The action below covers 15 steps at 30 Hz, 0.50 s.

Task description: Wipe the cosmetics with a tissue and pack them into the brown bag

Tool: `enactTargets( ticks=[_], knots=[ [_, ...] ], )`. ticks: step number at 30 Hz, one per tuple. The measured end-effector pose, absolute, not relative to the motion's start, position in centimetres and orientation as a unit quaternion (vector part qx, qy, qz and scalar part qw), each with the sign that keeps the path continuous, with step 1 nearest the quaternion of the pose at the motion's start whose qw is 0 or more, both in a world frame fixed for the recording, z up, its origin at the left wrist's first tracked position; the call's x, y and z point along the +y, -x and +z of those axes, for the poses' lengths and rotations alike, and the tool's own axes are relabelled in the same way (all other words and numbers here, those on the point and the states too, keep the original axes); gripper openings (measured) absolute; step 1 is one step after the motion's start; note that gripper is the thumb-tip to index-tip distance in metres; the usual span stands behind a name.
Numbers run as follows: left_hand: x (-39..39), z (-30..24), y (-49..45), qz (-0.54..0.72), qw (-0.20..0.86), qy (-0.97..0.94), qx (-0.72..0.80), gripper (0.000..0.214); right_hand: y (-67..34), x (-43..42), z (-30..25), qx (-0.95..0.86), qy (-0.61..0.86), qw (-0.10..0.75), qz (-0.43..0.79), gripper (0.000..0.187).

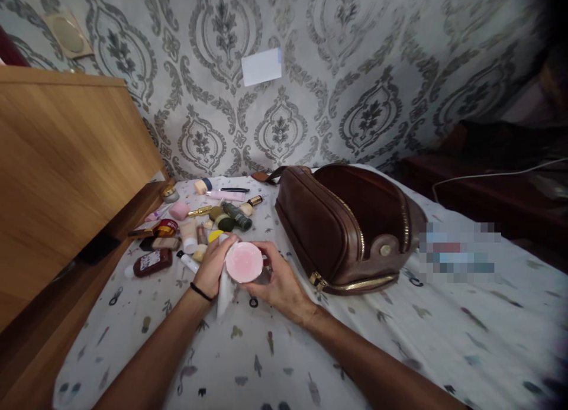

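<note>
My right hand [277, 283] grips a round pink jar [244, 262], its pale pink face turned up toward me. Against the jar's left side my left hand [213, 265] presses a white cloth [225, 291] whose tail hangs down toward the bed; a black band circles that wrist. Both hands hover just above a white patterned bedsheet [310, 351]. Right of the hands lies a brown leather toiletry bag [346, 226] with a gold zipper, closed.
Several cosmetics lie scattered behind the hands: a dark red bottle [152, 262], a green bottle [237, 216], a pink sponge [178, 210], tubes and small jars. A wooden headboard [62, 173] stands at left. Patterned wallpaper with a white note [261, 67] is behind.
</note>
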State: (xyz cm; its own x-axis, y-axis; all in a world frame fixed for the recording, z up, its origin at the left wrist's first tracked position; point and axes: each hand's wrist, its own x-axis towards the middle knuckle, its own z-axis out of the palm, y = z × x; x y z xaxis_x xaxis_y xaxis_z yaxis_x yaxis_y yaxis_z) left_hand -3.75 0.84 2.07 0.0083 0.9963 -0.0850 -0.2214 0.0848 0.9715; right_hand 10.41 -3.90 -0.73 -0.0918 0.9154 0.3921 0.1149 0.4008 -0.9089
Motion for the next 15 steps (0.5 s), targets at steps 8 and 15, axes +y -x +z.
enactTargets(
  ticks=[8,15],
  knots=[
    [0.2,2.3,4.0,0.460,0.387,-0.657,0.455,0.044,-10.6,-4.3,-0.4,-0.694,0.438,0.500,0.277,0.062],
    [-0.7,2.0,3.6,0.403,0.332,-0.737,0.428,0.051,-10.6,-4.0,-0.4,-0.717,0.429,0.493,0.243,0.057]
  ],
)
